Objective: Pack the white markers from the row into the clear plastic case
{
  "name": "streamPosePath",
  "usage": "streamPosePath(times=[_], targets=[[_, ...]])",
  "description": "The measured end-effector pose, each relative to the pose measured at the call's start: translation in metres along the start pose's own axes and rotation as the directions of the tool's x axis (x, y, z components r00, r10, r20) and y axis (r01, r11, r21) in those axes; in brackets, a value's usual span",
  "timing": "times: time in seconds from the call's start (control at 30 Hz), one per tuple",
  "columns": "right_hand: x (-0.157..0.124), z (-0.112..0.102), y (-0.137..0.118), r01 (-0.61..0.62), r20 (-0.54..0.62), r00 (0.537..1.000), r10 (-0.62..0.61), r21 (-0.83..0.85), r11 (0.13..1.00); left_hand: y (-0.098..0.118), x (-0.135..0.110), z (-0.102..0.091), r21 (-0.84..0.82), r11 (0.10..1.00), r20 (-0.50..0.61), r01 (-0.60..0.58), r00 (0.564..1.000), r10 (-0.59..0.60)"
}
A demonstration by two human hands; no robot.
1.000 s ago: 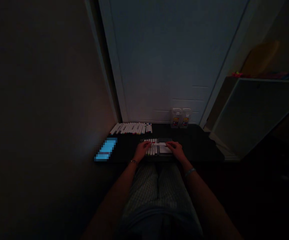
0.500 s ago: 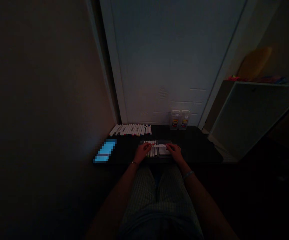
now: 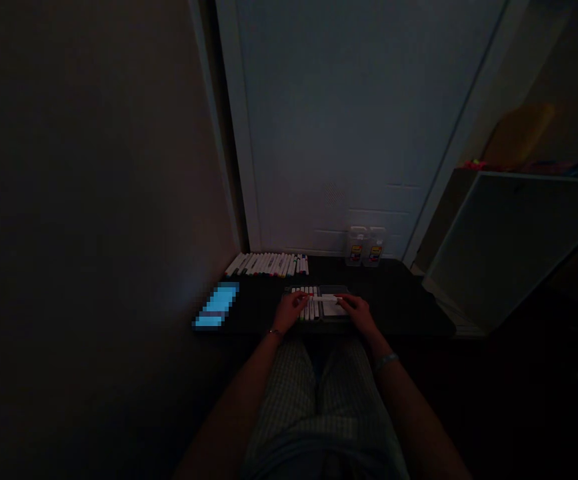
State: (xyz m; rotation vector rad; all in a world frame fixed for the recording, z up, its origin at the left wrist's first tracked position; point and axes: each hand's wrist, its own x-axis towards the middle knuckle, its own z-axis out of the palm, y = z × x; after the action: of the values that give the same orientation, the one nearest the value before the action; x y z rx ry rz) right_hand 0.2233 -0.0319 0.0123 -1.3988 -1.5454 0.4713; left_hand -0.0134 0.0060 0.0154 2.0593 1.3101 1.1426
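The scene is very dark. A shallow case (image 3: 336, 291) with several white markers standing side by side in its left half lies on a black surface in front of me. One white marker (image 3: 325, 298) lies crosswise over the case. My left hand (image 3: 291, 311) pinches its red-tipped left end and my right hand (image 3: 356, 312) holds its right end. Both hands rest on the case.
A row of several white markers (image 3: 269, 265) lies at the back by the white door (image 3: 349, 120). Two small clear bottles (image 3: 366, 251) stand at the door's foot. A lit phone (image 3: 217, 305) lies at the left. A white cabinet (image 3: 509, 233) stands at the right.
The view shifted slightly down and right. My hands stay on the crosswise marker over the case with little movement.
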Motion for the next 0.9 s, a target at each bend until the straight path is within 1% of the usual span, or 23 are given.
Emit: streamPosePath(times=[0.1,0.17,0.2,0.27,0.3,0.37,0.43,0.5,0.6,0.7,0.8,0.9], targets=[[0.0,0.0,-0.001,-0.017,-0.025,1.0,0.018,0.036,0.999,0.006,-0.001,-0.002,0.016,1.0,-0.008,-0.004,1.0,0.004],[0.0,-0.001,0.0,-0.024,-0.043,0.999,0.027,0.065,0.998,0.012,-0.003,-0.005,0.047,0.999,-0.041,-0.011,0.999,0.012],[0.0,-0.002,0.001,-0.026,-0.054,0.998,0.03,0.081,0.996,0.015,-0.004,-0.006,0.08,0.997,-0.067,-0.023,0.997,0.028],[-0.001,-0.003,0.003,-0.028,-0.081,0.996,0.037,0.111,0.993,0.023,-0.008,-0.009,0.186,0.98,-0.094,-0.076,0.991,0.095],[-0.001,-0.004,0.005,-0.028,-0.098,0.994,0.04,0.124,0.992,0.028,-0.01,-0.009,0.249,0.961,-0.08,-0.119,0.987,0.143],[-0.002,-0.004,0.007,-0.03,-0.137,0.989,0.049,0.137,0.99,0.037,-0.014,-0.005,0.352,0.909,0.006,-0.226,0.971,0.239],[-0.002,-0.003,0.01,-0.03,-0.173,0.984,0.054,0.135,0.99,0.046,-0.018,0.003,0.394,0.855,0.096,-0.337,0.94,0.327],[-0.001,-0.001,0.011,-0.027,-0.199,0.979,0.051,0.121,0.992,0.052,-0.02,0.015,0.415,0.819,0.124,-0.397,0.916,0.381],[-0.001,0.002,0.012,-0.021,-0.217,0.976,0.036,0.074,0.997,0.054,-0.02,0.034,0.455,0.807,0.1,-0.377,0.922,0.374],[-0.001,0.004,0.012,-0.016,-0.217,0.976,0.016,0.004,1.0,0.049,-0.021,0.047,0.478,0.812,0.103,-0.333,0.94,0.325],[-0.002,0.006,0.01,-0.017,-0.211,0.977,0.001,-0.073,0.997,0.045,-0.023,0.051,0.494,0.818,0.106,-0.294,0.954,0.279],[-0.002,0.007,0.008,-0.008,-0.209,0.978,-0.023,-0.147,0.989,0.045,-0.025,0.052,0.491,0.822,0.104,-0.289,0.956,0.274]])
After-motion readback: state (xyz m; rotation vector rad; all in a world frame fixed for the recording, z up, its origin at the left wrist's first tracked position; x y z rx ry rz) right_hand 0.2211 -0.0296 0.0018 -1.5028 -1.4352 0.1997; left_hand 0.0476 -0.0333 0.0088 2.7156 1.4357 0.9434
